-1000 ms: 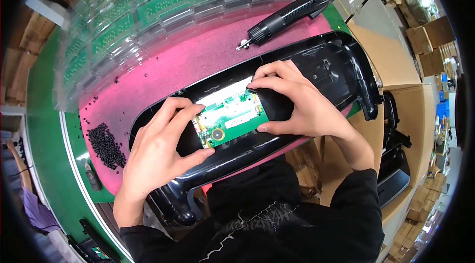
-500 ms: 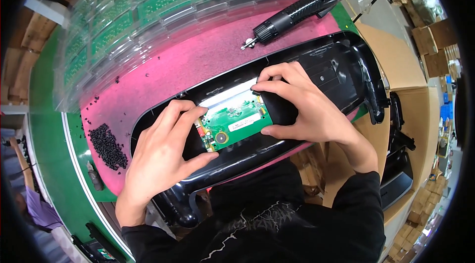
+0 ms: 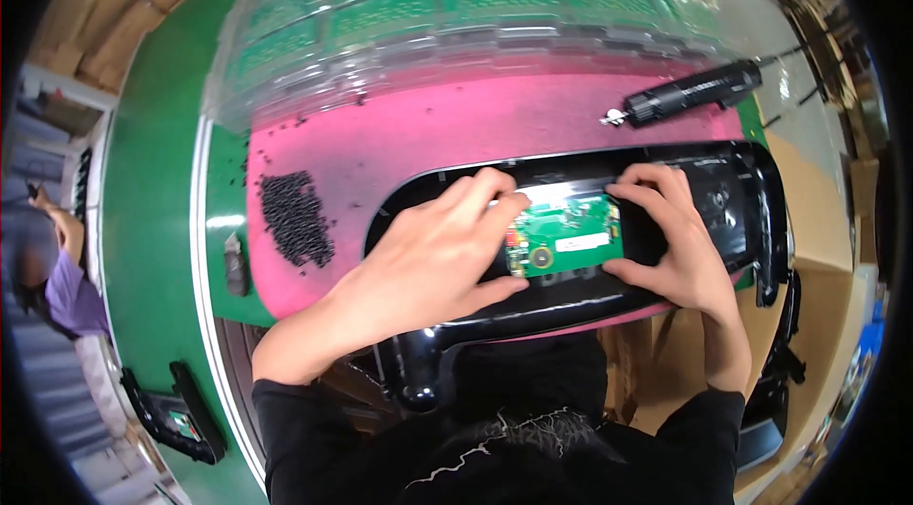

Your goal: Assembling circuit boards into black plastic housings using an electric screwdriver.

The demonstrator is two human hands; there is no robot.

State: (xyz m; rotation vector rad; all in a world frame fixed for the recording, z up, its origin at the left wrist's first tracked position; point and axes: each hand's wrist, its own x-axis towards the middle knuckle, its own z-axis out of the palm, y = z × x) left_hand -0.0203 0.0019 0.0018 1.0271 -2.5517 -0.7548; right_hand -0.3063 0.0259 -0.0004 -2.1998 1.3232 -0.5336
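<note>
Circuit board (image 3: pixel 568 217), green, rectangular, white label (image 3: pixel 581 242), left fingers (image 3: pixel 501 213) and right fingers (image 3: pixel 635 192) gripping its ends

housing (image 3: pixel 571 301) was seen in glossy black plastic, trays (image 3: pixel 466 15) in shiny clear plastic, carton (image 3: pixel 808 210) in matt cardboard, circuit board (image 3: pixel 575 225) smoothly finished

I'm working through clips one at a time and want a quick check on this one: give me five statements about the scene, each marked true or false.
1. The left grip and right grip both hold the board. True.
2. The screwdriver lies beyond the black shell, tip pointing left. True.
3. The right grip holds the screwdriver. False: it holds the board.
4. The pile of black bits sits on the left part of the pink mat. True.
5. The board is mostly red. False: it is mostly green.
</note>
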